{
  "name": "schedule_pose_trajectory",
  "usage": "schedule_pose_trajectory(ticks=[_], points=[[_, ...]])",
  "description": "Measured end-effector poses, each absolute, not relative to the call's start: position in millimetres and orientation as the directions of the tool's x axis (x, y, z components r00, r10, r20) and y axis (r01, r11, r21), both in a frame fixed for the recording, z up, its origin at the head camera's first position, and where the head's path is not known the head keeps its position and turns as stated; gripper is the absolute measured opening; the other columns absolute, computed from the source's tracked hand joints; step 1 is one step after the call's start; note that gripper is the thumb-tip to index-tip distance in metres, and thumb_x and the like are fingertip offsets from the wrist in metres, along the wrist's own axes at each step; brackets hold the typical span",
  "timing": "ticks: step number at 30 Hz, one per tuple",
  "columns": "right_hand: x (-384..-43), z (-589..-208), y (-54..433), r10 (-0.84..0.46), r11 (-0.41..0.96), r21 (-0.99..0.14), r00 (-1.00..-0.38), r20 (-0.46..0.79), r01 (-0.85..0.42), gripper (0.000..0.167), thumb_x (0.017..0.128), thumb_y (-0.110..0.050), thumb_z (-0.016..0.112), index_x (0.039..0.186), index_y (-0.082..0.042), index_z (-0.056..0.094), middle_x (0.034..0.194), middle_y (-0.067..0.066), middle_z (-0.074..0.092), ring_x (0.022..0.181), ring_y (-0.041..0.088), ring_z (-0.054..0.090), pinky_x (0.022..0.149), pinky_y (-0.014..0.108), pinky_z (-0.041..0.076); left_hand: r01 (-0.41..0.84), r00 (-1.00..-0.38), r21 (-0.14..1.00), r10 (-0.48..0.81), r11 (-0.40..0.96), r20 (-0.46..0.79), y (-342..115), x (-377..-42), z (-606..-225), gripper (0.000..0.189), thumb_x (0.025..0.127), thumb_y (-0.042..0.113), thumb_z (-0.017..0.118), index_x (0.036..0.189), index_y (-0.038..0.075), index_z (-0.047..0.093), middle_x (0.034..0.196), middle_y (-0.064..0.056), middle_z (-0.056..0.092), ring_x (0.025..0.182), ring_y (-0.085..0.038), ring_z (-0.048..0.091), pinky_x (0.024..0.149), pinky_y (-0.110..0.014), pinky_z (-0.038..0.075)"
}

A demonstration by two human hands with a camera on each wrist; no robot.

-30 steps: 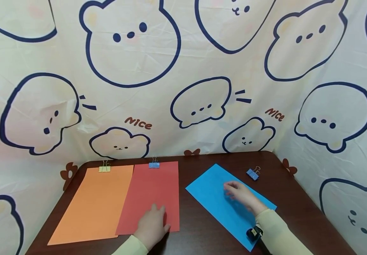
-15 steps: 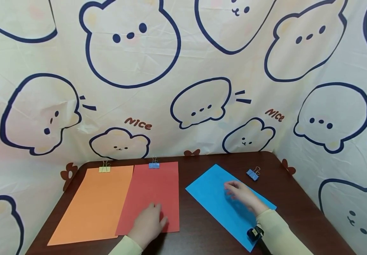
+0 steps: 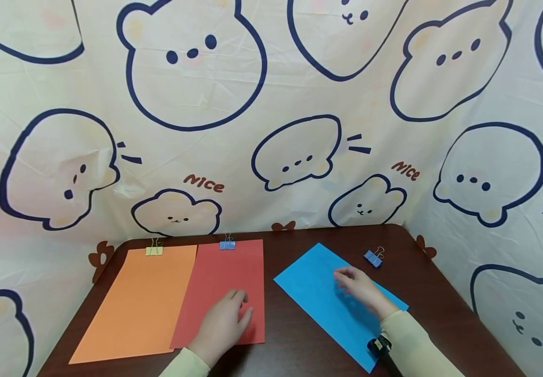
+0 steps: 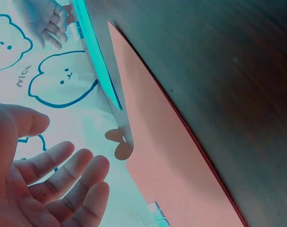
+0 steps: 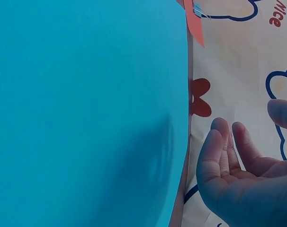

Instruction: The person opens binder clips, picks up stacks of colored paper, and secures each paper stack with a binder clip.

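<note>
With loose fingers, your left hand [image 3: 221, 324] and right hand [image 3: 362, 289] held nothing; orange paper [image 3: 132, 306] and red paper [image 3: 226, 269] had clips [image 3: 227, 245] by the table's [image 3: 295, 340] back edge, but blue paper [image 3: 316, 285] nearer its right edge seemed left to do.

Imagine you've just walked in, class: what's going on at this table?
A person's left hand is over the red paper, and their right hand is over the blue paper; neither holds anything. The orange paper has a yellow clip at its far edge, and the red paper has a blue clip at its own. The blue paper lies at an angle, and a loose clip lies beyond it on the table.
</note>
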State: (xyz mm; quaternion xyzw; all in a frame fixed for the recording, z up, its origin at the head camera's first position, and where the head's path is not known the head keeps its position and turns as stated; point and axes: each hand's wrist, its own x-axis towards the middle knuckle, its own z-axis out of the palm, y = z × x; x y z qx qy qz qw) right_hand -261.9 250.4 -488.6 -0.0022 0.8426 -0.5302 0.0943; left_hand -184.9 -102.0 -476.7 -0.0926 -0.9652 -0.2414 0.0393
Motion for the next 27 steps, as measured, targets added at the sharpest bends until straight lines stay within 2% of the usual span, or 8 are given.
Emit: schedule_pose_trajectory(ticks=[8,11,16,23,27], points=[[-262.8,-485.7,256.6,-0.042,0.506,-0.859,-0.993,-0.11,0.074,0.04,0.106,-0.032,0.058,0.133,-0.003,0.06,0.121,0.017,0.064,0.106,0.027,0.066,0.087,0.041,0.057,0.173,-0.985,0.483,0.146,0.859,0.092,-103.3,-185.8,-475.5,0.023,0.09,0.025,0.08,0.102,0.012,0.065,0.085,0.002,0.058,0.066,-0.01,0.048,0.06,-0.026,0.047],[-263.6,-482.9,260.5,-0.016,0.562,-0.826,-0.997,-0.071,0.05,0.036,0.107,-0.03,0.058,0.132,-0.004,0.061,0.121,0.016,0.065,0.101,0.026,0.063,0.081,0.036,0.054,0.169,-0.986,0.491,0.15,0.855,0.079,-104.5,-184.9,-474.9,0.022,0.09,0.025,0.08,0.099,0.013,0.064,0.08,0.003,0.054,0.065,-0.011,0.048,0.059,-0.026,0.044],[-268.5,-480.9,271.1,0.021,0.646,-0.764,-1.0,0.009,0.007,0.033,0.107,-0.027,0.057,0.128,-0.003,0.063,0.117,0.014,0.065,0.097,0.024,0.058,0.078,0.033,0.05,0.178,-0.984,0.484,0.163,0.857,0.074,-106.6,-183.2,-475.9,0.02,0.091,0.025,0.078,0.097,0.013,0.063,0.077,0.003,0.051,0.064,-0.011,0.047,0.057,-0.026,0.042],[-280.6,-479.2,294.1,0.038,0.724,-0.687,-0.991,0.126,-0.059,0.03,0.106,-0.026,0.059,0.125,-0.003,0.064,0.113,0.016,0.067,0.097,0.027,0.061,0.076,0.032,0.052,0.209,-0.973,0.458,0.229,0.864,0.013,-108.7,-179.5,-475.7,0.021,0.091,0.026,0.078,0.093,0.013,0.062,0.073,0.002,0.048,0.062,-0.012,0.046,0.055,-0.027,0.039],[-287.6,-476.4,307.2,0.017,0.778,-0.617,-0.977,0.213,-0.121,0.029,0.106,-0.023,0.059,0.125,-0.002,0.063,0.115,0.019,0.065,0.099,0.03,0.063,0.08,0.039,0.059,0.205,-0.971,0.462,0.239,0.863,-0.016,-109.2,-178.6,-477.2,0.021,0.092,0.026,0.077,0.089,0.013,0.061,0.072,0.001,0.048,0.062,-0.013,0.046,0.055,-0.028,0.039]])
